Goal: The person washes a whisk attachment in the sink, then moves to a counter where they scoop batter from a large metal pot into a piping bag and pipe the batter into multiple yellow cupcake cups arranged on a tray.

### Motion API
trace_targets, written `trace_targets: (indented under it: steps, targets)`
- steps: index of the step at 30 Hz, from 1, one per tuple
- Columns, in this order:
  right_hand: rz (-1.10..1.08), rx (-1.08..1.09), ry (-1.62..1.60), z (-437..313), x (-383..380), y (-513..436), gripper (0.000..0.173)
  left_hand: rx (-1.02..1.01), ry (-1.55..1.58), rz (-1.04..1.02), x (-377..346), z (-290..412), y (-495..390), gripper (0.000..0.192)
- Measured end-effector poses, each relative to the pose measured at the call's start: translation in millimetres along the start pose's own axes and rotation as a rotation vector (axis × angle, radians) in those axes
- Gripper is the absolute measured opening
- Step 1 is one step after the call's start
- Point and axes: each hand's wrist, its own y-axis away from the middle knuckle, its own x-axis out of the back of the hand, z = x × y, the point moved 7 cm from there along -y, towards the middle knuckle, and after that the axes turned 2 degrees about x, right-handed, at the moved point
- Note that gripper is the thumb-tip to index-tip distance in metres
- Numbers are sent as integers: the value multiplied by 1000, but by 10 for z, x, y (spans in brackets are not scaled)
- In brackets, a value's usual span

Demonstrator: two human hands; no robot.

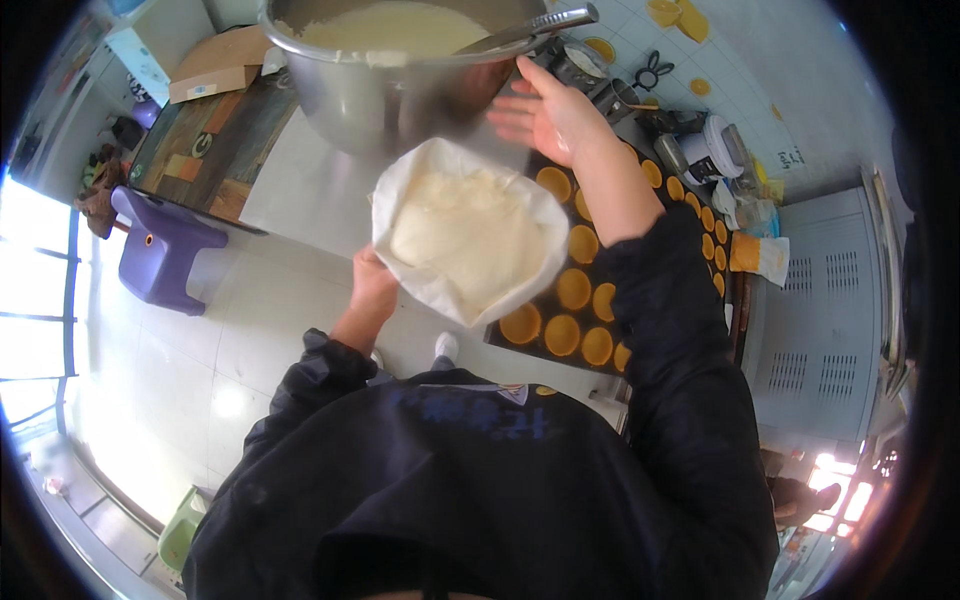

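My left hand (375,281) grips the side of a white cloth bag (551,262), its mouth spread wide towards me. Pale, thick batter (469,232) fills the bag. Fingers apart, my right hand (551,116) holds nothing and is beside a large steel mixing bowl (345,101). Inside that bowl is more cream-coloured batter (397,30). A metal utensil (532,28) rests across the bowl's rim, its handle sticking out to the right. Some batter is smeared on the rim, and a small white smear shows on my right palm.
Under my right arm lies a dark tray (541,330) bearing several round golden cakes (574,289). Steel containers and a white tub (709,154) line the wall. A purple stool (161,247) is on the floor at left, a cardboard box (217,64) on the counter, a grey metal cabinet (814,315) at right.
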Motion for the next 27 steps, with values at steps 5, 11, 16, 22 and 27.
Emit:
trace_targets:
  steps: [5, 11, 16, 22, 27]
  targets:
    - [255, 212, 70, 306, 782, 732, 40, 6, -54, -3, -120, -241, -189, 31]
    - [389, 22, -238, 1239, 947, 1450, 28, -53, -224, 8, -148, -274, -293, 31]
    - [125, 54, -329, 1304, 603, 1447, 29, -39, -585, -148, -187, -55, -284, 34]
    - [82, 126, -261, 1186, 561, 1341, 22, 246, -31, -390, -459, 607, -465, 38]
    - [191, 120, -159, 1151, 604, 1173, 20, 328, -146, -212, -620, 824, -594, 33]
